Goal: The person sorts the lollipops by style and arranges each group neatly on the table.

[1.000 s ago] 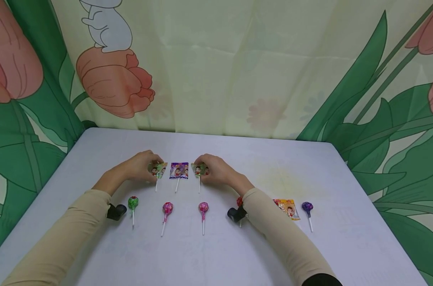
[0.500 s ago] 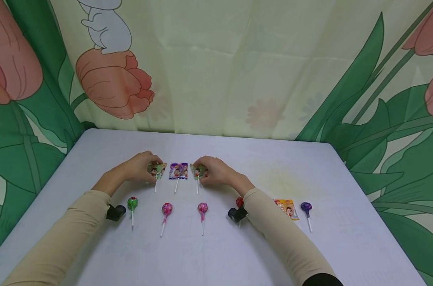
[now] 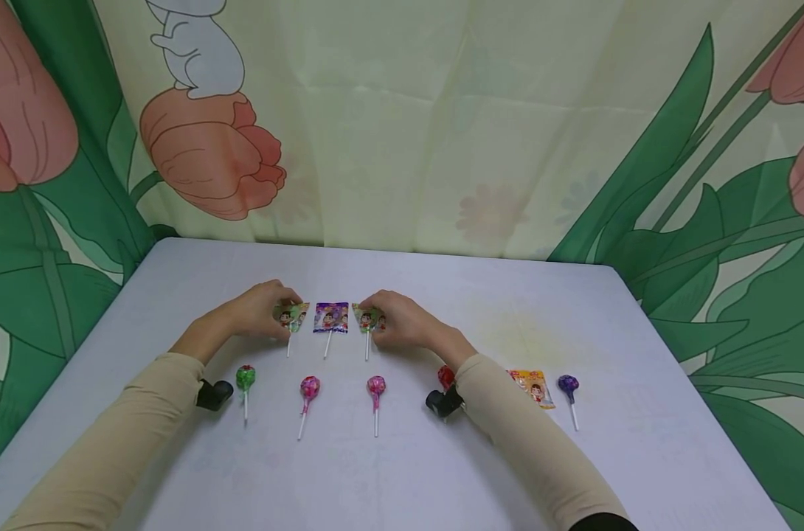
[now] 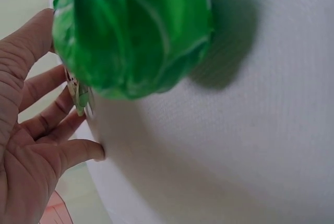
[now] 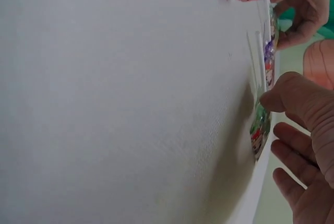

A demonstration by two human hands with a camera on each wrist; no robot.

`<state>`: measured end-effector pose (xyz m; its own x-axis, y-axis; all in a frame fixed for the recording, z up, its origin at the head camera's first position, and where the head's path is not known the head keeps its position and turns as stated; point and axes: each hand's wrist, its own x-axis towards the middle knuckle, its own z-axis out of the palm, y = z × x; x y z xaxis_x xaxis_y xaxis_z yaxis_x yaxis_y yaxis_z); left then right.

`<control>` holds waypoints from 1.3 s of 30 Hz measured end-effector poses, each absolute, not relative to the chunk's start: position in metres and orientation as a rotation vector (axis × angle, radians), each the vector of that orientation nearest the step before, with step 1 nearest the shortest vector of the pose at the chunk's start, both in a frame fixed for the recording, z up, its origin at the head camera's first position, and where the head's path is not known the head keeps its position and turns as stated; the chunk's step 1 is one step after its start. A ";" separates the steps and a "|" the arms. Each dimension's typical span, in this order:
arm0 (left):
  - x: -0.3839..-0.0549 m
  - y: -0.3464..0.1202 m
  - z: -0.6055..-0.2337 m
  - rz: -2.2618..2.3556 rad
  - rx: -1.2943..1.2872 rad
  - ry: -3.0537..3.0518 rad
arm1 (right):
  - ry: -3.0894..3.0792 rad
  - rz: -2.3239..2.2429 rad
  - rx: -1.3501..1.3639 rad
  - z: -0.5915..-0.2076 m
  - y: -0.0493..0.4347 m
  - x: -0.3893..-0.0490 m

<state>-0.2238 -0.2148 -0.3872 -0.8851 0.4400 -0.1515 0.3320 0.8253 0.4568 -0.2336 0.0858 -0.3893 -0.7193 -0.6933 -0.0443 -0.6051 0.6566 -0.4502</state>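
Observation:
In the head view my left hand (image 3: 259,308) holds a lollipop in a flat green wrapper (image 3: 294,317) at its edge, stick toward me. My right hand (image 3: 402,318) pinches a matching green-wrapped lollipop (image 3: 367,318); in the right wrist view the thumb (image 5: 287,93) lies against that wrapper (image 5: 259,130). Between the hands lies a purple-wrapped lollipop (image 3: 332,317), touched by neither. The left wrist view shows fingers (image 4: 49,117) around their wrapper (image 4: 78,93), partly hidden behind a round green lollipop (image 4: 130,36) close to the camera.
Nearer me, a row holds a green lollipop (image 3: 245,377), two pink ones (image 3: 310,387), a red one (image 3: 445,376) partly behind the right wrist, an orange packet (image 3: 536,387) partly under the sleeve, and a purple lollipop (image 3: 569,385). A patterned curtain (image 3: 402,147) hangs behind the white table (image 3: 402,479).
Both hands keep their hold on the green-wrapped lollipops, which stay in place. The right wrist shifts very slightly to the right; the rest looks the same.

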 end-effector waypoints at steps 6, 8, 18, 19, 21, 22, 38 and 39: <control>-0.222 -0.214 -0.385 0.621 0.584 2.755 | 2.676 -0.636 -1.042 -0.385 0.091 -0.220; -0.222 -0.215 -0.384 0.622 0.592 2.756 | 2.677 -0.661 -1.051 -0.385 0.094 -0.215; -0.221 -0.215 -0.384 0.623 0.588 2.751 | 2.663 -0.739 -1.122 -0.385 0.107 -0.200; -0.221 -0.215 -0.384 0.623 0.589 2.751 | 2.665 -0.739 -1.131 -0.385 0.108 -0.199; -0.221 -0.215 -0.385 0.623 0.589 2.751 | 2.669 -0.736 -1.148 -0.384 0.110 -0.197; -0.221 -0.215 -0.385 0.622 0.590 2.751 | 2.672 -0.736 -1.156 -0.384 0.112 -0.197; -0.222 -0.214 -0.385 0.628 0.637 2.758 | 2.702 -0.755 -1.073 -0.377 0.130 -0.179; -0.222 -0.213 -0.385 0.630 0.638 2.757 | 2.703 -0.757 -1.080 -0.377 0.131 -0.178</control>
<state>-0.2217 -0.2135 -0.3848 -0.8752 0.4649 -0.1342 0.3604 0.8113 0.4603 -0.1782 0.1307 -0.3766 -0.7342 -0.6763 0.0598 -0.6091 0.6171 -0.4982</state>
